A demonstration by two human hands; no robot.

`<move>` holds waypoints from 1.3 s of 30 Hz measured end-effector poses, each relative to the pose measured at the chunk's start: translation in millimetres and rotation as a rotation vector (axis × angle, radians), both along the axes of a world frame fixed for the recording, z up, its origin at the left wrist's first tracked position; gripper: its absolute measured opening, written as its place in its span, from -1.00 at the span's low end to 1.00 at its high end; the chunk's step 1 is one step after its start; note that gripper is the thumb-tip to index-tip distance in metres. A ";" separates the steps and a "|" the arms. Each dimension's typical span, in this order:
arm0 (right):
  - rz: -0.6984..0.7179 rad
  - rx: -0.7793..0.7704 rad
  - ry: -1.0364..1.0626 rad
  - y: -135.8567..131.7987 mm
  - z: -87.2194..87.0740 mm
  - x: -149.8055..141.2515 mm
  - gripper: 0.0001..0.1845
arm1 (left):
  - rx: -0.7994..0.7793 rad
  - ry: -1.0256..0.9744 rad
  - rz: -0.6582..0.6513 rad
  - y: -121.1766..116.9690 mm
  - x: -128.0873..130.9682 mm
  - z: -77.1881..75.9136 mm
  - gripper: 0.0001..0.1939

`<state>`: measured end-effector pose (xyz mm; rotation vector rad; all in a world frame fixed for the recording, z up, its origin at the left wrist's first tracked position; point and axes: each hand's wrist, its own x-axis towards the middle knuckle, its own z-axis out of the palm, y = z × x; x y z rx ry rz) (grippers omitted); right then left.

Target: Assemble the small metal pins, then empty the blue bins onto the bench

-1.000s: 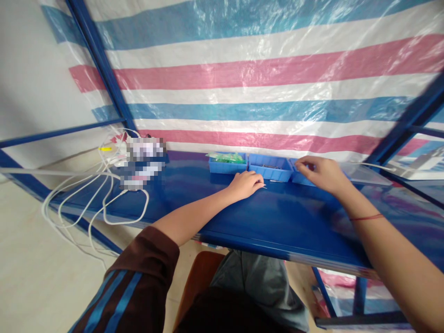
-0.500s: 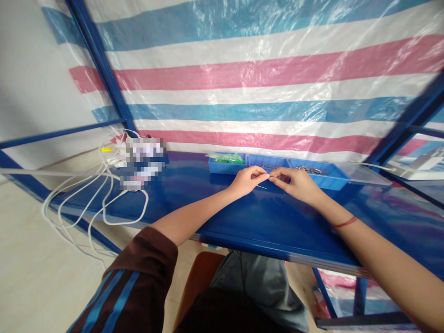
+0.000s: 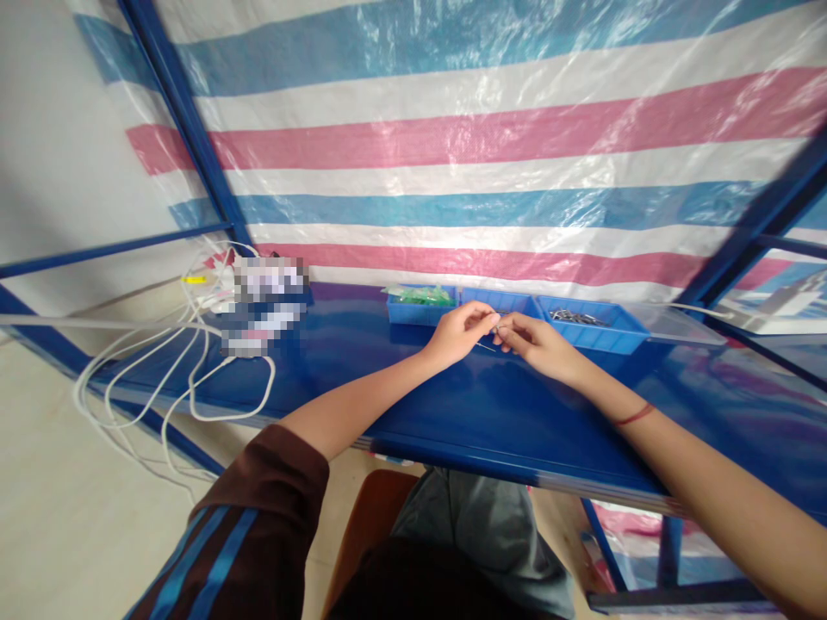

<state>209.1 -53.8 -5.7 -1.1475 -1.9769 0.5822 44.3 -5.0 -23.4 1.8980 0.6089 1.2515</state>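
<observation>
Left hand (image 3: 462,331) and right hand (image 3: 533,343) are meeting right of frame centre, fingertips pinching a small blurred piece (image 3: 497,328). Thin rod (image 3: 486,347) is showing just below, nearer left hand, long axis slanting slightly down rightward.

Person, attire only. Left side: short sleeve (image 3: 277,482), dark brown, wide cut, ending in a plain straight hem near the elbow. Bright blue stripes (image 3: 223,564) run lengthwise down it, at least two distinct, parallel, with brown fabric between; they stop short of the hem, leaving a solid brown band. Left forearm and left hand (image 3: 462,333) bare. Right side: forearm bare, right hand (image 3: 533,344) bare; one thin red wristband (image 3: 635,415), cord-like, a single narrow line around the wrist. Torso: garment front (image 3: 413,581) reads near-black, in shadow, detail lost. Legs: trousers (image 3: 481,508), grey with a bluish cast, loose, soft folds over the thigh.
</observation>
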 end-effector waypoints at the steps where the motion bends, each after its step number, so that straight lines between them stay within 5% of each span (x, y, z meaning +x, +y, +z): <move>1: 0.003 -0.021 0.019 -0.2 0.3 -0.6 -0.51 | 0.008 -0.006 0.000 -0.2 -0.2 0.1 -0.84; 6: 0.006 -0.096 0.088 1.7 -1.1 -1.0 -0.47 | 0.023 -0.028 -0.023 -0.8 -0.1 0.4 -0.84; 11: -0.133 0.023 0.198 3.4 0.0 2.0 -0.51 | -0.007 -0.015 -0.027 3.2 0.3 -0.1 -0.84; 17: -0.258 0.201 0.025 7.3 7.1 21.1 -0.60 | 0.077 0.314 0.042 4.7 -3.8 -2.8 -0.75; 23: -0.837 0.267 -0.259 11.4 22.8 71.9 -0.70 | 0.368 0.882 0.059 -0.4 -14.9 0.2 -0.60; 27: -1.074 0.043 -0.501 13.4 23.0 100.5 -0.62 | 0.379 0.949 0.038 -0.9 -16.3 2.9 -0.67; 30: -1.098 0.003 -0.617 14.7 18.6 107.8 -0.57 | 0.412 0.904 0.043 0.5 -14.6 1.8 -0.73; 33: -1.063 0.149 -0.606 14.7 18.0 103.4 -0.58 | 0.433 0.893 0.050 1.1 -12.2 -0.8 -0.76; 39: -0.744 0.433 -0.556 10.2 24.0 74.0 -0.67 | 0.429 0.894 0.053 4.3 -10.8 -4.1 -0.76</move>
